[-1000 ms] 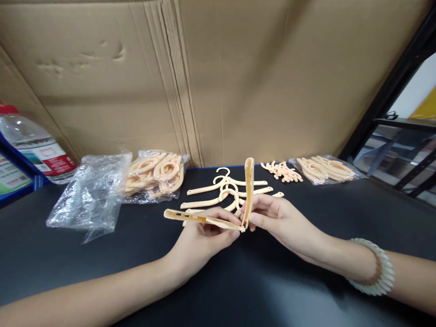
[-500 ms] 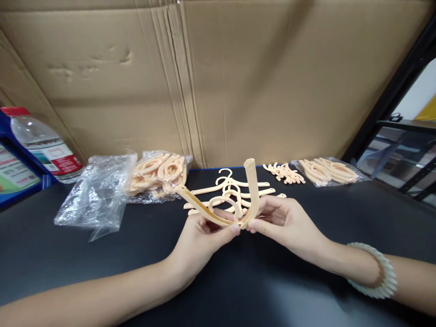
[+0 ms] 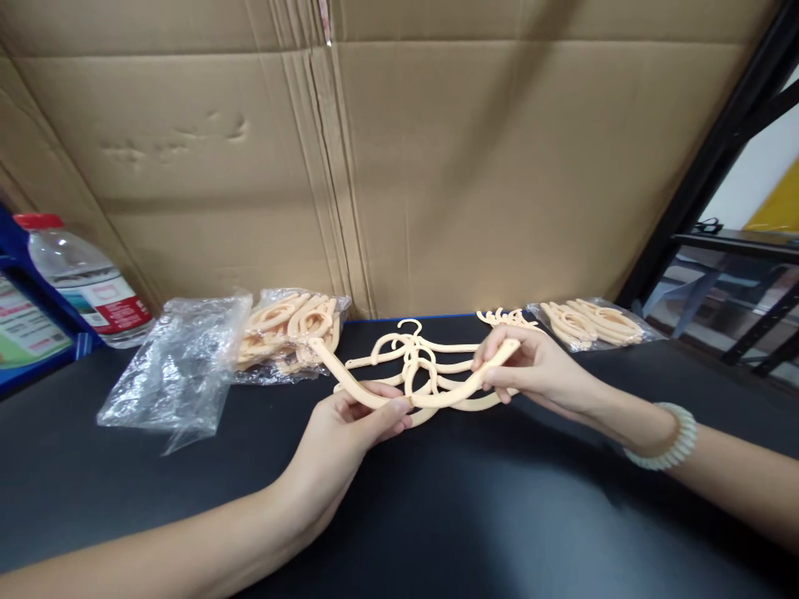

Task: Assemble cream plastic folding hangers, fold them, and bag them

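Both hands hold a beige plastic clothes hanger [image 3: 450, 398] above the black table. My left hand [image 3: 340, 437] pinches it near the middle, thumb in front, with one arm of the hanger rising to the left past the fingers. Closed around the other arm near its tip is my right hand [image 3: 530, 366], which wears a pale coiled band [image 3: 662, 435] at the wrist. Behind the held piece lie several similar hangers [image 3: 448, 346], overlapping with hooks towards the wall. The hands and the held hanger partly cover them.
Small beige hooks [image 3: 504, 317] lie behind my right hand, partly hidden. Bagged hanger parts [image 3: 593, 322] are at the back right, with another bag of parts [image 3: 284, 329] at back left. A crumpled clear bag [image 3: 178, 362] and a red-capped bottle [image 3: 93, 287] stand left. A cardboard wall [image 3: 499, 166] closes the back.
My right hand has moved from the hanger's middle out to its right arm. That arm has swung from nearly upright to a lower slant. The view has shifted slightly.
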`<state>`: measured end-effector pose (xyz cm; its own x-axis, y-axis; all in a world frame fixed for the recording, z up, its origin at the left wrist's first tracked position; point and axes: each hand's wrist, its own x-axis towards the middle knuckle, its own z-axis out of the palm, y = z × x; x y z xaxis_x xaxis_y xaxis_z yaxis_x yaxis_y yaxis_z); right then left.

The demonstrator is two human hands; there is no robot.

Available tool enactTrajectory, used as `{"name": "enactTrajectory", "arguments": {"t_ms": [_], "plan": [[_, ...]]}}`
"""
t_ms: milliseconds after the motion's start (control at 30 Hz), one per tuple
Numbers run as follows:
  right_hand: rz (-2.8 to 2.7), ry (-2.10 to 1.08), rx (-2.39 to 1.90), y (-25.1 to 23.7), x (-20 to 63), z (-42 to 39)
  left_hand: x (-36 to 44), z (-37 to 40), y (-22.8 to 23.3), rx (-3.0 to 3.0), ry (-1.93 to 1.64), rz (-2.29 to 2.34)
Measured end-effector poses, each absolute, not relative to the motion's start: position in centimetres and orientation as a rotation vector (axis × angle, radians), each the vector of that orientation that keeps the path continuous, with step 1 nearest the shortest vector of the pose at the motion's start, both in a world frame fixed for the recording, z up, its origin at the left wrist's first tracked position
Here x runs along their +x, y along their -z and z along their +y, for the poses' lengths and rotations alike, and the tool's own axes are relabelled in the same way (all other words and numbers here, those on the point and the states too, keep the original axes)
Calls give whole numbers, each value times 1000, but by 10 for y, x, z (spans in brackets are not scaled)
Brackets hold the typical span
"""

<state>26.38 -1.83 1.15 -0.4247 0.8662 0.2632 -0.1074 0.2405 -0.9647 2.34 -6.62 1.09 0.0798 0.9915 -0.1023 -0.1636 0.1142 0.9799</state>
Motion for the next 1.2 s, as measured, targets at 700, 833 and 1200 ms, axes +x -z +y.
{"name": "enactTrajectory", "arguments": {"t_ms": [700, 833, 1200], "plan": [[-2556, 88, -954, 1, 268, -40, -2, -102, 8, 2944, -448, 1248], [-2663, 84, -1144, 10, 252, -20, 9, -77, 16, 2884, -308, 1364], [-2510, 333, -1111, 7, 254, -4, 5, -30, 11, 2844, -344, 1374]]}}
